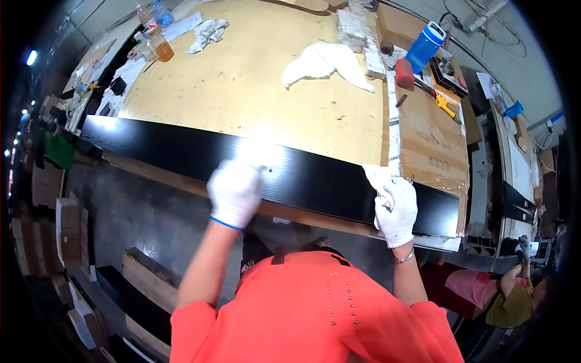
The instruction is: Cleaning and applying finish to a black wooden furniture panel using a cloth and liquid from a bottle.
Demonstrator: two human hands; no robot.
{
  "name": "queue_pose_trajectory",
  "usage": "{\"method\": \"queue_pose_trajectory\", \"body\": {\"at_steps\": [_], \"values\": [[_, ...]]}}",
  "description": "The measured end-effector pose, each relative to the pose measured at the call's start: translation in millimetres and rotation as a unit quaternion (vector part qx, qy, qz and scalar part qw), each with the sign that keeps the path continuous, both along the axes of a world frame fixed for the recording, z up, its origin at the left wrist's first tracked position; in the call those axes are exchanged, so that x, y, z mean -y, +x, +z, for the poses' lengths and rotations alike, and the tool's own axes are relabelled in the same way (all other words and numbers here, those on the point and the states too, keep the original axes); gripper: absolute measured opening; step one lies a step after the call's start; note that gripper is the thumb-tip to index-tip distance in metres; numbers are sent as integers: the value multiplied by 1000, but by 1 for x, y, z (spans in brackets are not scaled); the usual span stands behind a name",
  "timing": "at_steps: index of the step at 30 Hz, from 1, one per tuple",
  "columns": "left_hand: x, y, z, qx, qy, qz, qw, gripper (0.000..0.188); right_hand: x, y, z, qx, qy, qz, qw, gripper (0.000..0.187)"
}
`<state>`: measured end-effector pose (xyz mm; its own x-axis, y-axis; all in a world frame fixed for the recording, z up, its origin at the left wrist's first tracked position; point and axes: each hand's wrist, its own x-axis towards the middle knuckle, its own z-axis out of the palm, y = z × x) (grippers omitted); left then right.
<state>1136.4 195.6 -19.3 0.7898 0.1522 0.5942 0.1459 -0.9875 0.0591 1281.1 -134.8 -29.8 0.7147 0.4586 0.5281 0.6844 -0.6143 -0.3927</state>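
A long black board (315,181) with a wood-grain sheen lies along the near edge of the table. My right hand (397,212), in a white knit glove, is closed on a white cloth (376,176) and rests on the board's right part. At the middle of the board is my left hand (235,192), in a white glove with a blue cuff. Motion smears its fingers, so whether they hold anything cannot be seen. A small dark spot (270,170) shows on the board beside it.
A crumpled white cloth (324,63) lies on the yellowish tabletop (242,91). Bottles (160,45) stand at the far left. A blue bottle (426,45), a red cylinder (404,74) and a yellow-handled tool (446,107) are at the right, near cardboard (433,130). Another person (484,290) works at the right.
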Motion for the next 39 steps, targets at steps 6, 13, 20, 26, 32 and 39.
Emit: {"method": "queue_pose_trajectory", "body": {"at_steps": [6,13,20,26,32,39], "values": [[-255,-109,-15,24,30,251,967,8,-131,-46,6,-5,-12,22,1000,37],[-310,-105,-4,43,72,95,992,6,-248,-77,1,38,-57,-21,997,32],[-341,-132,9,19,53,154,987,10,-256,-82,4,32,-83,-25,996,35],[-506,-204,-18,93,-56,285,952,16,-259,-82,6,6,-78,-13,997,35],[-424,-138,4,-41,56,104,992,5,-255,-81,2,27,-101,-25,994,34],[-575,-132,-7,-12,-27,280,960,16,-261,-79,8,20,-120,-29,992,35]]}}
